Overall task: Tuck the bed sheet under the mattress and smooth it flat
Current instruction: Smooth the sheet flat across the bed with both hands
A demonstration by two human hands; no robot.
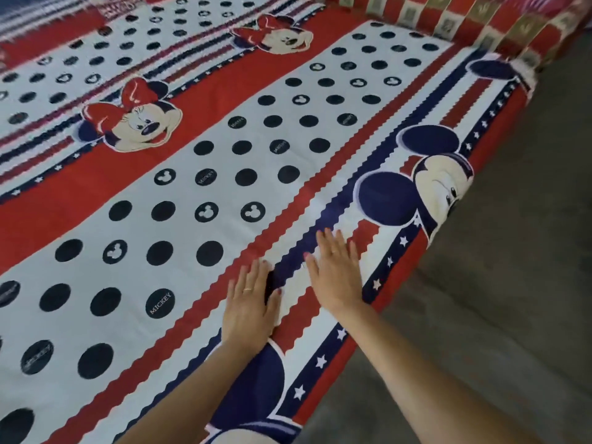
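Note:
A bed sheet [198, 193] printed with red bands, white panels with dark dots, navy stripes and cartoon mouse heads covers the whole mattress and lies flat. My left hand [250, 306] presses palm down on it with straight fingers, near the bed's right side. Just to its right, my right hand [336, 274] lies flat on the striped border, fingers spread and straight. The sheet's edge [413, 270] wraps over the right side of the mattress toward the floor. How it sits under the mattress is hidden.
A grey floor [499, 299] runs along the bed's right side. At the head of the bed, top right, lies a red and gold checked pillow or bolster [455, 17]. The bed stretches away to the left and back.

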